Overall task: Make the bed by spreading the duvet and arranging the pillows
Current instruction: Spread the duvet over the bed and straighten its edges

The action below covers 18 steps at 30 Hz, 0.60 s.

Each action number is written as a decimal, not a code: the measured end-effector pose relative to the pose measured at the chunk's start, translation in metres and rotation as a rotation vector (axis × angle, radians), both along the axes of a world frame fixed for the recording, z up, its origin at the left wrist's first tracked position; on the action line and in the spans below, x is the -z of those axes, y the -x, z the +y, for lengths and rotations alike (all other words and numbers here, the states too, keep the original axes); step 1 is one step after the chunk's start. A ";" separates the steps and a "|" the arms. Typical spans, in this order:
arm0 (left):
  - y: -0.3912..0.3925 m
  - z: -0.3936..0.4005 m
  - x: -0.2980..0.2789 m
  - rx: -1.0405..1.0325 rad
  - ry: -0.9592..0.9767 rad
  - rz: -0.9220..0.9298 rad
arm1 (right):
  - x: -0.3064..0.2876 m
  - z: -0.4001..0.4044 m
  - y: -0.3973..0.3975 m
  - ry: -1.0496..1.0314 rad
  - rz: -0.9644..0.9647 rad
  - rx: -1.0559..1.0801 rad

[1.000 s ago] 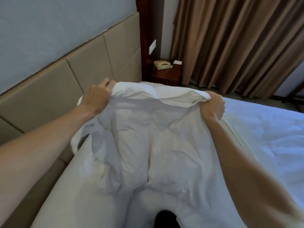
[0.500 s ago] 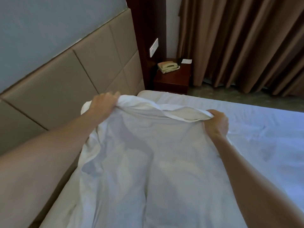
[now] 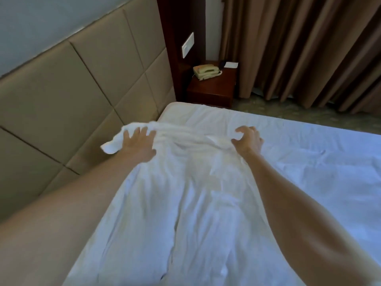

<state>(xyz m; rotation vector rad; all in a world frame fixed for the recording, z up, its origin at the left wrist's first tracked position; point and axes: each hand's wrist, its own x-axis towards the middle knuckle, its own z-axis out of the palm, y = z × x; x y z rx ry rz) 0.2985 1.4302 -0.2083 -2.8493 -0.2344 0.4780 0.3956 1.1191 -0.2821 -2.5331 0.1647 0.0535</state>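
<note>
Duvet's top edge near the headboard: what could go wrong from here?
1. The duvet lies bunched in a narrow strip along the headboard side; most of the sheet is bare, so it may end up lopsided.
2. The left hand is spread open and the right hand only clawed, so the wrinkled edge could settle as it is.
3. One corner overhangs toward the headboard and may slip down.

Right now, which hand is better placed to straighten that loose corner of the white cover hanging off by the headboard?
Left. The left hand lies spread on the cover right beside the loose corner at the headboard. The right hand is across the fold, on the far side.
</note>
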 end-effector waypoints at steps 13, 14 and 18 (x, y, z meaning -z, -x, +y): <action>0.225 -0.015 -0.049 -0.242 0.354 0.141 | -0.039 -0.015 0.186 -0.191 0.137 -0.196; 0.247 -0.023 -0.050 -0.225 0.345 0.128 | -0.037 -0.028 0.209 -0.201 0.143 -0.195; 0.335 -0.073 -0.056 -0.198 0.410 0.126 | -0.043 -0.088 0.315 -0.208 0.167 -0.177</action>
